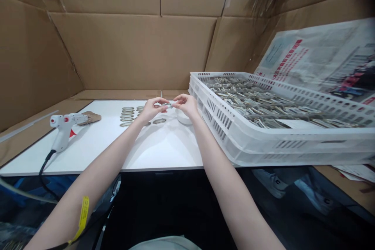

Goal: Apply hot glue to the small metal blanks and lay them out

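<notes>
Over the middle of the white table (164, 148), my left hand (152, 108) and my right hand (186, 105) meet at a small pale piece (169, 105). Each hand pinches one end of it between thumb and fingers. Beneath my right hand stands a white round bowl (183, 118), partly hidden by the hand. One flat metal-edged oblong piece (159, 120) lies on the table just below the hands. Several similar pieces (127, 113) lie in stacked rows left of my left hand, which partly covers some of them.
A white glue gun (63, 129) with a black cord rests at the left on the table, its nozzle by a brown scrap (93, 117). A white plastic crate (249, 140) full of oblong pieces fills the right side. Cardboard walls (125, 50) surround the table.
</notes>
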Tool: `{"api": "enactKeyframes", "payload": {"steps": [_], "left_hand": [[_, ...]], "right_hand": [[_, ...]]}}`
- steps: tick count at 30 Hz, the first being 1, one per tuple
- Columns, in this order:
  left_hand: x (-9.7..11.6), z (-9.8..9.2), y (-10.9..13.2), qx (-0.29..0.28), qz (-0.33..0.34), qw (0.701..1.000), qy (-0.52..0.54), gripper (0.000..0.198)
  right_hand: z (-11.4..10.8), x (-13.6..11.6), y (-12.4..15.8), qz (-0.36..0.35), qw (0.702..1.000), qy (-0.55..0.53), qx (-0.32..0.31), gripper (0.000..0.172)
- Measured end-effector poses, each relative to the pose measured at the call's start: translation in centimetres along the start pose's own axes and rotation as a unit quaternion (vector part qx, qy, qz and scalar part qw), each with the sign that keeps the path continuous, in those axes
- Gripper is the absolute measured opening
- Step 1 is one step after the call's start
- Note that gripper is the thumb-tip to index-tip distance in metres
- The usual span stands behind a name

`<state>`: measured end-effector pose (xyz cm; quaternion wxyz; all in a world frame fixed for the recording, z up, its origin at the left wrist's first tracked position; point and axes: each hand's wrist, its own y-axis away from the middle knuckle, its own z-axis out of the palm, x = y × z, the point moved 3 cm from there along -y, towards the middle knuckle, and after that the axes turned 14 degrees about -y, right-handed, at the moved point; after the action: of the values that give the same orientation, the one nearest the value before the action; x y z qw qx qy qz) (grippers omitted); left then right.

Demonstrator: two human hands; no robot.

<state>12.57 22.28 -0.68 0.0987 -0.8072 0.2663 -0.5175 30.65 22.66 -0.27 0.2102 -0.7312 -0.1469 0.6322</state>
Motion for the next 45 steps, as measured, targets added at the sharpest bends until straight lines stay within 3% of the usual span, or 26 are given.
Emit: {"api": "enactKeyframes", "payload": {"steps": [12, 45], "left_hand": [[0.6, 0.2, 0.2, -0.013, 0.017, 0.999, 0.032, 0.043], [1.0, 0.2, 0.5, -0.006, 0.019, 0.999, 0.034, 0.042]], "right_hand": [[0.4, 0.3, -0.1, 0.01, 0.999, -0.033, -0.026, 0.032], [0.7, -0.2, 0.1, 0.006, 0.996, -0.031, -0.078, 0.038]]}}
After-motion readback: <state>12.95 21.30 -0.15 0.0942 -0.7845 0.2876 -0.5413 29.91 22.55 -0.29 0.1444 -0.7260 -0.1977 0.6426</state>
